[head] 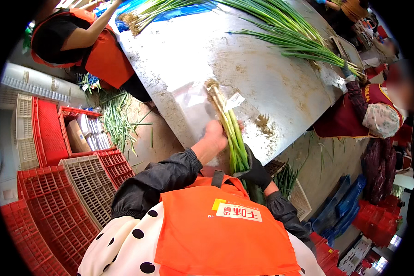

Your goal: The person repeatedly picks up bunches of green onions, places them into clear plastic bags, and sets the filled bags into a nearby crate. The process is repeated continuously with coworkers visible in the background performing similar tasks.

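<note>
My left hand (pixel 215 135), bare, cups the middle of a bundle of green onions (pixel 232 129), with its fingertips showing on the far side. Lower down, near my apron, my right hand (pixel 256 171) in a dark glove grips the green leaves of the same bundle. The white stems and brown roots point away from me, over the metal table (pixel 179 45). Beneath the bundle lies a clear plastic bag (pixel 193 100), and a small white label (pixel 235 101) sits against the stems. The leaf ends are hidden by my glove and body.
More green onions (pixel 279 20) lie on the table's far side, some on blue plastic (pixel 179 13). Loose soil (pixel 265 125) is near the right edge. Plastic crates (pixel 55 210) stand at left, beside leaf scraps (pixel 122 120). Co-workers stand at left (pixel 103 55) and right (pixel 352 110).
</note>
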The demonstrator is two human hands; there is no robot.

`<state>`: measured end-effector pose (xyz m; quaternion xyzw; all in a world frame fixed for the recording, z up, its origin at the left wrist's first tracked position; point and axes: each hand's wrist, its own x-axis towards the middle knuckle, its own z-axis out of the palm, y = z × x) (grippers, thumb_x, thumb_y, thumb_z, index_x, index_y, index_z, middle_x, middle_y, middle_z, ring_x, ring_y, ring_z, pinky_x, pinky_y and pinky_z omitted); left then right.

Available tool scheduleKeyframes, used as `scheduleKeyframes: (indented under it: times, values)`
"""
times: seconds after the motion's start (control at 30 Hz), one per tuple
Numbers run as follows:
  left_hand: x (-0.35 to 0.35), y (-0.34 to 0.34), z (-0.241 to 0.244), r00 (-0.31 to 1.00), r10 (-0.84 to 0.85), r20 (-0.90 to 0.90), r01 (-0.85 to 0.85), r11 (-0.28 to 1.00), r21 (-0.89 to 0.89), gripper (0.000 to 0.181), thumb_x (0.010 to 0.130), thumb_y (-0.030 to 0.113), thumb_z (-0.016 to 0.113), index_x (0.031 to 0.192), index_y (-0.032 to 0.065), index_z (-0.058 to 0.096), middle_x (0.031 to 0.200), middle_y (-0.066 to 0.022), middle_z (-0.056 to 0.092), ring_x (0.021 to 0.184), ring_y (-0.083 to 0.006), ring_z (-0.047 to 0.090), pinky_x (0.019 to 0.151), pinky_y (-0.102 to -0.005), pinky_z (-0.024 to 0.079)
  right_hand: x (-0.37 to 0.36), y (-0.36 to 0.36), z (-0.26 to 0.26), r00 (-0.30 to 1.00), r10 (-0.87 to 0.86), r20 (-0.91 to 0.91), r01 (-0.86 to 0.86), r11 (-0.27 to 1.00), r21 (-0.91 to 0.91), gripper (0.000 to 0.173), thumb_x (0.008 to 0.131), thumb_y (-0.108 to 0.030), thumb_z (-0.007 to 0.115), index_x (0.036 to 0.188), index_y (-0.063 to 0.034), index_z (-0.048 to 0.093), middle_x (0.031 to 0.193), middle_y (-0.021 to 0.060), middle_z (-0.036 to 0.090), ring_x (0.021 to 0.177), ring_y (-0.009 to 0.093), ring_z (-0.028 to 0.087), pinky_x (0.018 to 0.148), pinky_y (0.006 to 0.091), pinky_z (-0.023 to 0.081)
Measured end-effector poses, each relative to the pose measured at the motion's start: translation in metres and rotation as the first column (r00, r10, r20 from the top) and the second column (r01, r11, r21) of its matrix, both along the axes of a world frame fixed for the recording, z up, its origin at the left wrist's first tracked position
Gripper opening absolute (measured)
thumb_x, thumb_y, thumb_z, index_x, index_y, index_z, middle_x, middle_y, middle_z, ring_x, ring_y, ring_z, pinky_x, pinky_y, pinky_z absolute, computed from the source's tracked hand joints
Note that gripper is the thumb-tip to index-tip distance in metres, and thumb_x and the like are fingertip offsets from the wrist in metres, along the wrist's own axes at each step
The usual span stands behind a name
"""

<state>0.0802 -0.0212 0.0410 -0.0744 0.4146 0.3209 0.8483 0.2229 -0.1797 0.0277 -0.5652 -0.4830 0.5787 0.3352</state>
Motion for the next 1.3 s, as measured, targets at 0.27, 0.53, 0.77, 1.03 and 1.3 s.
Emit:
scheduleKeyframes:
  times: [0.27,0.53,0.77,1.03,1.3]
  values:
    - [0.023,-0.015,0.027,0.465,0.324,-0.824,0.835,0.147,0.53,0.018,0.099,0.013,0.043,0.089,0.0012,0.052,0.062,-0.0139,0.061,0.054,-0.03,0.062,0.054,-0.0421,0.049,0.021,-0.014,0.013,0.961,-0.209,-0.182,0.194,0.976,-0.097,0.051,0.068,-0.004,0.08,0.116,-0.0016,0.065,0.098,0.0058,0.069,0.087,0.014,0.063,0.078,0.0302,0.052]
    - [0.077,0.002,0.112,0.316,0.702,-0.638,0.943,-0.309,0.127,0.006,0.082,0.007,0.058,0.084,0.004,0.054,0.084,-0.0184,0.064,0.08,-0.0333,0.065,0.066,-0.0461,0.051,0.064,-0.036,0.086,0.861,-0.268,0.432,0.314,0.948,-0.039,0.049,0.056,-0.024,0.079,0.097,-0.0002,0.068,0.081,0.0148,0.069,0.076,0.024,0.068,0.07,0.0379,0.053]
    - [0.103,-0.107,0.111,0.72,0.122,-0.684,0.418,-0.862,0.286,0.01,0.071,0.005,0.062,0.08,0.0051,0.058,0.077,-0.0138,0.06,0.081,-0.0353,0.061,0.072,-0.0452,0.049,0.1,-0.098,0.077,0.877,-0.48,0.026,0.476,0.862,-0.175,0.037,0.063,-0.016,0.077,0.094,0.0017,0.069,0.082,0.0122,0.071,0.072,0.022,0.069,0.068,0.0351,0.053]
    - [0.122,-0.184,0.116,0.83,-0.165,-0.534,0.247,-0.749,0.615,0.003,0.078,0.003,0.057,0.08,0.0048,0.056,0.074,-0.0149,0.054,0.076,-0.0373,0.055,0.069,-0.0455,0.045,0.13,-0.178,0.098,0.79,-0.518,-0.328,0.523,0.849,-0.078,0.016,0.087,-0.005,0.057,0.097,0.0008,0.069,0.089,0.0067,0.07,0.08,0.017,0.065,0.072,0.0294,0.052]
    - [0.15,-0.218,0.111,0.681,-0.356,-0.64,0.352,-0.607,0.712,0.013,0.092,0.014,0.056,0.09,0.0014,0.057,0.082,-0.0217,0.058,0.08,-0.042,0.056,0.072,-0.0467,0.047,0.141,-0.257,0.142,0.287,-0.809,-0.514,0.649,0.559,-0.517,0.03,0.094,-0.017,0.056,0.112,0.0054,0.063,0.099,0.0153,0.07,0.083,0.024,0.069,0.074,0.034,0.057]
